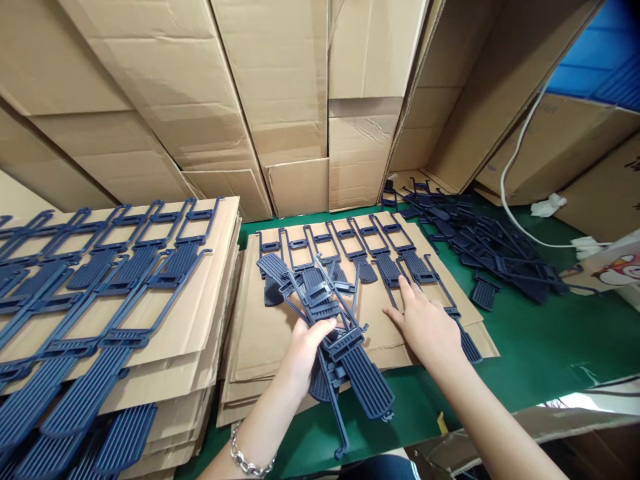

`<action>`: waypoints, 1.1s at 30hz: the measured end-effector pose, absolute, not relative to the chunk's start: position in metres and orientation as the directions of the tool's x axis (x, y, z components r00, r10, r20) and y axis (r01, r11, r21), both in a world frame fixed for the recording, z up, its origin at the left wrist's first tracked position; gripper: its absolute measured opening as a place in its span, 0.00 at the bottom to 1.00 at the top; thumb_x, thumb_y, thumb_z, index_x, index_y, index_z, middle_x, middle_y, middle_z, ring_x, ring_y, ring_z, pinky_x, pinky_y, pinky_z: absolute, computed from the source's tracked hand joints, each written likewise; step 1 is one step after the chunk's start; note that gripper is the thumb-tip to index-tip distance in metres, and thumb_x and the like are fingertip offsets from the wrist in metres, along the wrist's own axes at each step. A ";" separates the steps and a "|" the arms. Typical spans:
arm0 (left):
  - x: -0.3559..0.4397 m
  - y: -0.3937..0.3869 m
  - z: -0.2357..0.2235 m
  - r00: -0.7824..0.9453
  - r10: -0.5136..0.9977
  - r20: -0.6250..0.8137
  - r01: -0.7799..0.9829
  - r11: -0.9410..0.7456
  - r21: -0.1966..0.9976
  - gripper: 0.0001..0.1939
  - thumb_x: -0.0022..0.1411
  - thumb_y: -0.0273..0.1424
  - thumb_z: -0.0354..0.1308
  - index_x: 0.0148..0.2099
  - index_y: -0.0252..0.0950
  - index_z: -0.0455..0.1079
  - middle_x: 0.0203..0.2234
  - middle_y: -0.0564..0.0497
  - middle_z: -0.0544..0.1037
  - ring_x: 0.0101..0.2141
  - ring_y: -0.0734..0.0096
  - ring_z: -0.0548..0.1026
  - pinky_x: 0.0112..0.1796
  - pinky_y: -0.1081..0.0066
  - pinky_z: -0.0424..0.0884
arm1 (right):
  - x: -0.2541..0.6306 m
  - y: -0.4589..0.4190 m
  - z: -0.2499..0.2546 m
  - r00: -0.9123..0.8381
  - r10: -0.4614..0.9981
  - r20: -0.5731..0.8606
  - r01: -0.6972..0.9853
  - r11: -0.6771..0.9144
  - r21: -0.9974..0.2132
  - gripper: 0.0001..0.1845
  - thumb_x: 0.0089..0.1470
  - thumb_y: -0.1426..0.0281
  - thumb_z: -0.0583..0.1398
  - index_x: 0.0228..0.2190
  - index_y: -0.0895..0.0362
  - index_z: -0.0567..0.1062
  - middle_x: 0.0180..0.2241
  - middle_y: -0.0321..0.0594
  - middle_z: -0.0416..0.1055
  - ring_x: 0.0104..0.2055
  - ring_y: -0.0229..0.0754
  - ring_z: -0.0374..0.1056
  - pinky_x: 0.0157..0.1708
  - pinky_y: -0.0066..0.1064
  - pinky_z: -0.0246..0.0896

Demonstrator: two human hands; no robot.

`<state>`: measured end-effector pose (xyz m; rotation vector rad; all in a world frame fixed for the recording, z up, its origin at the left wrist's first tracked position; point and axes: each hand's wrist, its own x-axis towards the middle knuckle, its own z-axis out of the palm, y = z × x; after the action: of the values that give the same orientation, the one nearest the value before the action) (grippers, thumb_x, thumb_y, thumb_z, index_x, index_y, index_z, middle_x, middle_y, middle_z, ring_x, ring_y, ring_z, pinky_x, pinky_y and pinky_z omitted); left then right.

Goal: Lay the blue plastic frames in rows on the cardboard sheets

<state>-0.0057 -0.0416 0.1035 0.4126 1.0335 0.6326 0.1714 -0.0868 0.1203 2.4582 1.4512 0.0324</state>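
Note:
My left hand (pixel 305 350) is closed around a loose bunch of dark blue plastic frame parts (pixel 345 343), with ribbed paddle ends and thin hooked arms pointing several ways. The bunch hangs over the front of a cardboard sheet (pixel 280 340). My right hand (pixel 430 323) rests palm down with fingers spread on that sheet. Its fingertips touch or lie beside one of the frame parts (pixel 417 267) laid there. A row of similar parts (pixel 350 243) runs along the sheet's far side. The held bunch hides some of them.
On the left rises a stack of cardboard sheets (pixel 200 333) with rows of blue parts (pixel 155 273) on top. A tangled heap of parts (pixel 490 240) lies on the green table (pixel 550 340) at right. Tall cardboard boxes (pixel 280 80) wall the back. A white cable (pixel 510 173) crosses the right side.

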 end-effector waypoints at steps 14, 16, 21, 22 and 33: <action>-0.007 -0.042 0.101 0.379 0.688 -0.619 -0.303 0.724 0.619 0.19 0.47 0.30 0.58 0.43 0.31 0.62 0.29 0.46 0.75 0.31 0.60 0.74 0.34 0.60 0.70 | 0.254 -0.123 0.109 0.576 0.817 -0.030 0.806 -0.573 -0.147 0.34 0.49 0.57 0.53 0.54 0.61 0.56 0.50 0.45 0.60 0.49 0.50 0.59 0.46 0.37 0.57; -0.006 -0.042 0.100 0.372 0.691 -0.620 -0.308 0.722 0.620 0.20 0.47 0.30 0.58 0.43 0.31 0.62 0.30 0.45 0.75 0.31 0.60 0.74 0.34 0.60 0.70 | 0.254 -0.125 0.108 0.597 0.802 -0.023 0.793 -0.595 -0.134 0.34 0.49 0.57 0.53 0.54 0.59 0.57 0.50 0.44 0.61 0.49 0.51 0.59 0.45 0.39 0.57; -0.006 -0.041 0.097 0.372 0.702 -0.607 -0.324 0.711 0.624 0.23 0.46 0.31 0.59 0.46 0.30 0.63 0.32 0.43 0.75 0.32 0.59 0.74 0.36 0.59 0.70 | 0.256 -0.122 0.108 0.611 0.791 -0.007 0.786 -0.608 -0.112 0.32 0.48 0.57 0.52 0.53 0.57 0.58 0.47 0.43 0.63 0.47 0.53 0.60 0.41 0.40 0.59; -0.006 -0.040 0.096 0.363 0.708 -0.606 -0.325 0.705 0.630 0.22 0.46 0.31 0.59 0.45 0.29 0.63 0.32 0.43 0.75 0.33 0.59 0.74 0.36 0.59 0.70 | 0.257 -0.121 0.108 0.609 0.793 -0.006 0.789 -0.606 -0.105 0.32 0.49 0.57 0.52 0.53 0.56 0.58 0.47 0.43 0.64 0.46 0.53 0.60 0.40 0.41 0.59; -0.004 -0.043 0.097 0.332 0.684 -0.649 -0.318 0.729 0.606 0.19 0.46 0.31 0.59 0.42 0.32 0.62 0.27 0.46 0.75 0.28 0.59 0.74 0.30 0.59 0.71 | 0.258 -0.117 0.120 0.568 0.820 -0.063 0.806 -0.570 -0.157 0.33 0.46 0.61 0.55 0.54 0.54 0.58 0.43 0.40 0.67 0.39 0.47 0.65 0.38 0.33 0.60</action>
<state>-0.0044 -0.0434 0.0975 0.4066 1.0407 0.6788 0.2584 -0.1172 0.1202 2.8790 1.4990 -0.2095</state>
